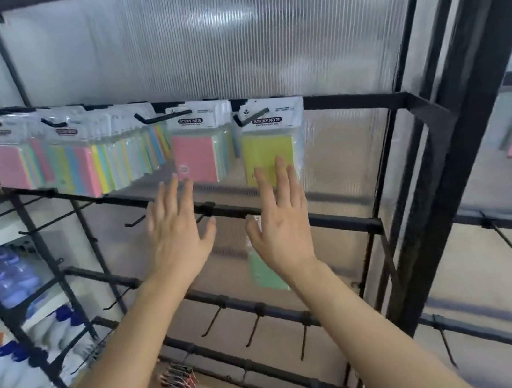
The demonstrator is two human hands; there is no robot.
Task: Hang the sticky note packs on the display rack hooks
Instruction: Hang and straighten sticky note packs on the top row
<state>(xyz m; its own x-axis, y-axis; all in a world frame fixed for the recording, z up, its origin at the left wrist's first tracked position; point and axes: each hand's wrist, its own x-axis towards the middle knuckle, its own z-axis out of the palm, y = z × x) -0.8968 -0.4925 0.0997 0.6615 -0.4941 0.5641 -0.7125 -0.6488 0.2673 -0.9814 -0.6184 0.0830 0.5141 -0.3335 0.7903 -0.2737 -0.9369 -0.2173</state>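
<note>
**Both hands empty at the top rail; R hand nearest the yellow pack**

Left hand (177, 236) and right hand (281, 223) are both raised w/ backs to the camera. Their fingers are straight and spread wide, and neither hand holds anything.

The yellow pack (268, 144) hangs from its hook (252, 117) on the top rail (350, 100), long axis vertical, header card up. The R fingers (281, 173) overlap its lower edge in this view. Can't tell whether they touch it or sit just in front.

The pink pack (195, 156) hangs on the next hook to the left, just above the L fingers (170, 194) and apart from them. Further left is a dense row of packs (75, 162) on the same rail.

A green pack (265, 272) shows behind the R wrist, below the middle rail (335, 218). It's blurred and partly hidden, so can't tell if it's hooked there or loose.

Judgement: the top row looks filled. If the green pack is loose, the R hand is much the nearer, and the pack lies down and behind its palm, so the reach would be down, not up. The lower hooks (255, 324) are bare, prob. next for stock.
</note>
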